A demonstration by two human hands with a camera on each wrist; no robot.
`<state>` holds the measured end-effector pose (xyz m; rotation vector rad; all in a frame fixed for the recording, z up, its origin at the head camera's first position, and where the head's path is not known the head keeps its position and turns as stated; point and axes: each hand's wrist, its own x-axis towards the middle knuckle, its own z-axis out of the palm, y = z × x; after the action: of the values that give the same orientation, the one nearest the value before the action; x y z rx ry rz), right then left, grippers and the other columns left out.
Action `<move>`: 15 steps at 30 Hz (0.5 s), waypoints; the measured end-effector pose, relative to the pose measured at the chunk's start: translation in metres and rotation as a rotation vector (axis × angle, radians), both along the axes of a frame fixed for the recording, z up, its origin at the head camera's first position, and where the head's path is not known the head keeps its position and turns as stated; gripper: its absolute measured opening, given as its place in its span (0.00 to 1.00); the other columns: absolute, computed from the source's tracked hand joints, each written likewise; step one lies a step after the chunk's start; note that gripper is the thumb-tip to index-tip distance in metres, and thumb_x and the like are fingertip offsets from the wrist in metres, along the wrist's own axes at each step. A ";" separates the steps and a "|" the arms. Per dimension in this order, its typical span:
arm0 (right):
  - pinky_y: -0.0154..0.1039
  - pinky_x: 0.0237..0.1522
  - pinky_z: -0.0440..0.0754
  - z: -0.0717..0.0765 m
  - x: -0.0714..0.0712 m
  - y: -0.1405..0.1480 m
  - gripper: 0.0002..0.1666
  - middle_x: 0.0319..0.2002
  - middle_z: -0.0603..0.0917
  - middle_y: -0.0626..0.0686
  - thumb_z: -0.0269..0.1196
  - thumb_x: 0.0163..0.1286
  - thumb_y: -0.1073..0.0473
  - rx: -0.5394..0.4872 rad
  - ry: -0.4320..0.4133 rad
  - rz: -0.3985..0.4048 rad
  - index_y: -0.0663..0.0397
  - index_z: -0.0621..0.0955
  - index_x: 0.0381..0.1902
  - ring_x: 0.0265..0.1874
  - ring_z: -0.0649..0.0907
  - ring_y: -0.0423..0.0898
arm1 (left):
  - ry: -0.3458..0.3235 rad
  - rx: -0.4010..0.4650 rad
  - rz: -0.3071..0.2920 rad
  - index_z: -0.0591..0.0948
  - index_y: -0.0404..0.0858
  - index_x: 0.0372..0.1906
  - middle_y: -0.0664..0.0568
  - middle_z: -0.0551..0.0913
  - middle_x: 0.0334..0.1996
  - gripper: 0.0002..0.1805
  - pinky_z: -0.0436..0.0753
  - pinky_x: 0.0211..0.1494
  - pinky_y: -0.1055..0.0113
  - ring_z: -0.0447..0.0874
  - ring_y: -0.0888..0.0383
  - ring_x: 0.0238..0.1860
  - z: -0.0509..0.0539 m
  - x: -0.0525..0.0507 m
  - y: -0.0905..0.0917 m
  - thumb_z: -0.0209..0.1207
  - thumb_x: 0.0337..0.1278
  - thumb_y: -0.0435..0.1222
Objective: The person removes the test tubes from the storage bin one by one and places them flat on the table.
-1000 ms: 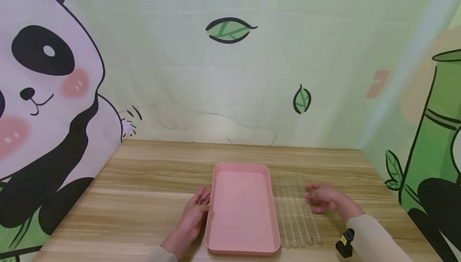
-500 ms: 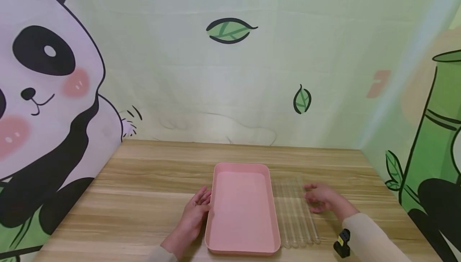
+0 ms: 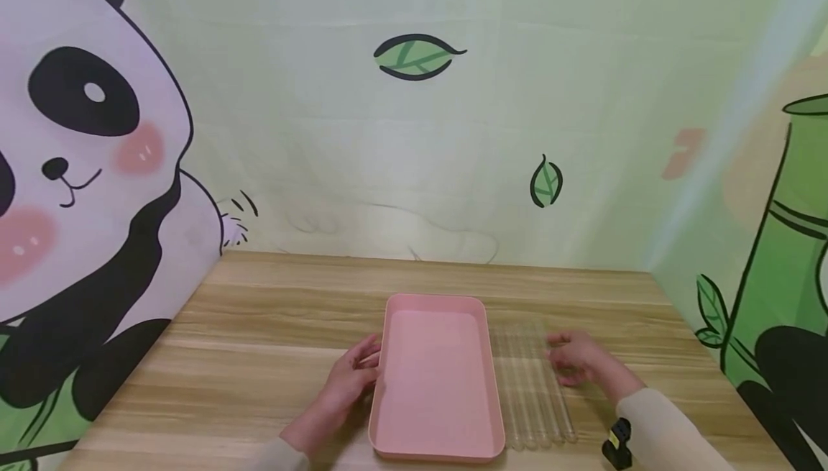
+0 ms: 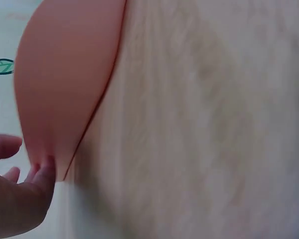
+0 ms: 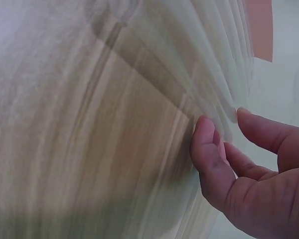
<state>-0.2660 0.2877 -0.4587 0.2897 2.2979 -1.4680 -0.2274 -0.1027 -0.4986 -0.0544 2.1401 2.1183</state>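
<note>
A pink rectangular tray (image 3: 436, 377) lies flat on the table in the head view. Against its left side rests my left hand (image 3: 346, 381), fingers loosely extended; in the left wrist view the fingertips (image 4: 49, 167) meet the tray's outer wall (image 4: 65, 84). Several clear tubes (image 3: 530, 385) with rounded near ends lie side by side along the tray's right side. My right hand (image 3: 578, 357) touches the outermost tube from the right. In the right wrist view its relaxed fingers (image 5: 204, 132) rest at the tube's side, and nothing is seen gripped.
The wood-grain table (image 3: 278, 298) extends left of the tray and behind it. A pale cloth backdrop (image 3: 310, 133) with a panda drawing (image 3: 90, 190) and leaves stands behind and at both sides. A small black device (image 3: 617, 444) sits at the right sleeve.
Over the first half second the outermost tube shifted left, against the other tubes, with my right hand beside it. Since then the tubes, tray and both hands have stayed nearly still.
</note>
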 end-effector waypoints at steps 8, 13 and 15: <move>0.33 0.31 0.83 -0.001 0.002 -0.001 0.31 0.28 0.71 0.48 0.57 0.73 0.67 -0.001 0.030 0.011 0.80 0.62 0.67 0.31 0.73 0.41 | 0.022 -0.162 -0.051 0.68 0.26 0.72 0.28 0.79 0.62 0.33 0.86 0.44 0.63 0.85 0.51 0.48 0.020 -0.001 -0.013 0.55 0.59 0.25; 0.34 0.32 0.83 -0.001 0.003 0.001 0.32 0.32 0.74 0.49 0.56 0.74 0.65 -0.007 0.019 0.019 0.80 0.61 0.68 0.34 0.74 0.42 | 0.040 -0.218 -0.081 0.67 0.28 0.73 0.30 0.80 0.62 0.33 0.83 0.42 0.65 0.81 0.53 0.42 0.029 0.001 -0.023 0.53 0.61 0.24; 0.36 0.34 0.83 -0.002 0.003 0.002 0.33 0.37 0.78 0.54 0.56 0.74 0.64 0.008 0.010 0.030 0.80 0.61 0.69 0.38 0.76 0.46 | 0.048 -0.235 -0.090 0.67 0.28 0.73 0.29 0.80 0.62 0.33 0.84 0.45 0.62 0.84 0.47 0.48 0.031 0.002 -0.027 0.52 0.60 0.23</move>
<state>-0.2629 0.2898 -0.4605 0.2495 2.3069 -1.4488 -0.2250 -0.1299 -0.4676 0.0697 2.3609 1.8300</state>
